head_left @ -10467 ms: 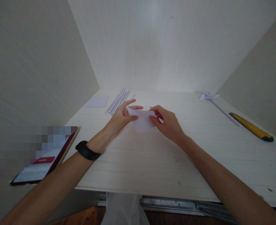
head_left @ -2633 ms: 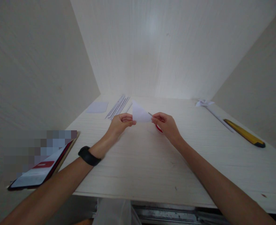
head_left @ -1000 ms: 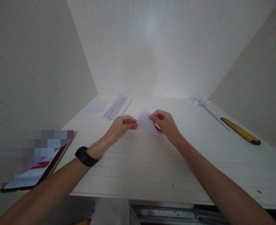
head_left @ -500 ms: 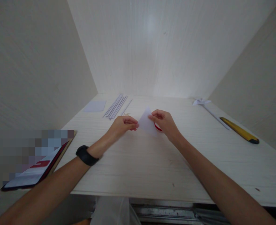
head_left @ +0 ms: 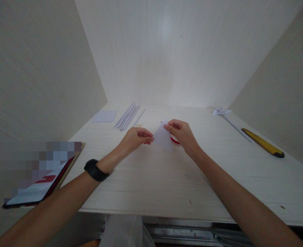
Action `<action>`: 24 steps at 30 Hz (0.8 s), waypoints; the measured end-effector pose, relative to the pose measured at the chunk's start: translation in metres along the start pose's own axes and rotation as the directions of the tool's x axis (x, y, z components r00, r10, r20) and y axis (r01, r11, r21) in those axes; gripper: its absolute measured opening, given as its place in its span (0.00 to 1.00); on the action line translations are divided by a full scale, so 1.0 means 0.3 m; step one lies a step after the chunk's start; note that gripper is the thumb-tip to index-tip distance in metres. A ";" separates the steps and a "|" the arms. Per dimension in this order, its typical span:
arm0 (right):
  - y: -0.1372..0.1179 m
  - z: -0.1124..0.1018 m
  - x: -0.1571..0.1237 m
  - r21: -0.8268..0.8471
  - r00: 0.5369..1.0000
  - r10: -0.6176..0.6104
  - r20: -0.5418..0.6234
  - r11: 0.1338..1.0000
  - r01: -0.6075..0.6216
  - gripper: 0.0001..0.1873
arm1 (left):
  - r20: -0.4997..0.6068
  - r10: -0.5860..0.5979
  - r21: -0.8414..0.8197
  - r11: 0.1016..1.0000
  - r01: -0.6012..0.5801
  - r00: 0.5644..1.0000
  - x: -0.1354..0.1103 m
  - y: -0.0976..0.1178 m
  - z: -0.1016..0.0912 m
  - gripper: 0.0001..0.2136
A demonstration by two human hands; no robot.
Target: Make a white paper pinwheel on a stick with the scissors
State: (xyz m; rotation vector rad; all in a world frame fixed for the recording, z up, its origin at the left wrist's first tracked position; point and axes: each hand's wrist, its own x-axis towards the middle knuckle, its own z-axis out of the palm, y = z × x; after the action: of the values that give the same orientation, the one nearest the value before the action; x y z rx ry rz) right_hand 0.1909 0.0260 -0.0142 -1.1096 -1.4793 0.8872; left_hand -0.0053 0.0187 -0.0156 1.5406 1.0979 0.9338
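A small white sheet of paper (head_left: 163,138) is held up between my two hands above the white tabletop. Its left corner is pinched by my left hand (head_left: 141,136), fingers closed; a black band circles that wrist. On the upper right edge, my right hand (head_left: 180,132) grips the paper between thumb and fingers. A red ring-shaped thing (head_left: 175,140) lies partly hidden behind the paper and my right hand; I cannot make out its kind.
Several thin white paper sticks (head_left: 128,116) lie back left, beside flat white paper (head_left: 105,116). A paper pinwheel (head_left: 221,112) on a stick and a yellow-black utility knife (head_left: 263,143) lie right. A partly blurred picture board (head_left: 44,180) sits at left. Walls enclose three sides.
Both hands and the paper have shifted slightly right. The paper's tilt has changed a little, and a small dark tip now shows behind its upper edge.
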 end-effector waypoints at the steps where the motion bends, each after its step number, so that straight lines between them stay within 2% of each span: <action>1: -0.001 0.000 0.000 0.001 1.000 0.013 -0.005 1.000 -0.013 0.13 | 0.005 0.004 0.002 1.000 -0.004 1.000 0.001 -0.002 0.000 0.04; 8: -0.002 0.000 -0.003 0.039 0.999 0.034 -0.031 0.999 -0.033 0.13 | 0.027 0.028 0.004 1.000 -0.028 0.999 0.004 -0.002 -0.006 0.03; 14: -0.003 0.000 -0.003 0.028 0.999 0.028 -0.027 0.999 -0.027 0.12 | 0.023 -0.011 0.008 1.000 0.011 1.000 0.000 0.005 -0.001 0.02; 24: -0.015 -0.007 -0.001 0.074 0.993 0.049 -0.110 0.996 -0.041 0.10 | 0.077 0.007 -0.003 1.000 -0.007 0.997 0.008 -0.028 -0.004 0.04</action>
State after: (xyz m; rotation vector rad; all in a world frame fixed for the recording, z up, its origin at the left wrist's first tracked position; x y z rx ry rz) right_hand 0.1922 0.0245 -0.0098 -1.1256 -1.3251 0.8882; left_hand -0.0073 0.0224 -0.0234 1.5668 1.0370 0.8735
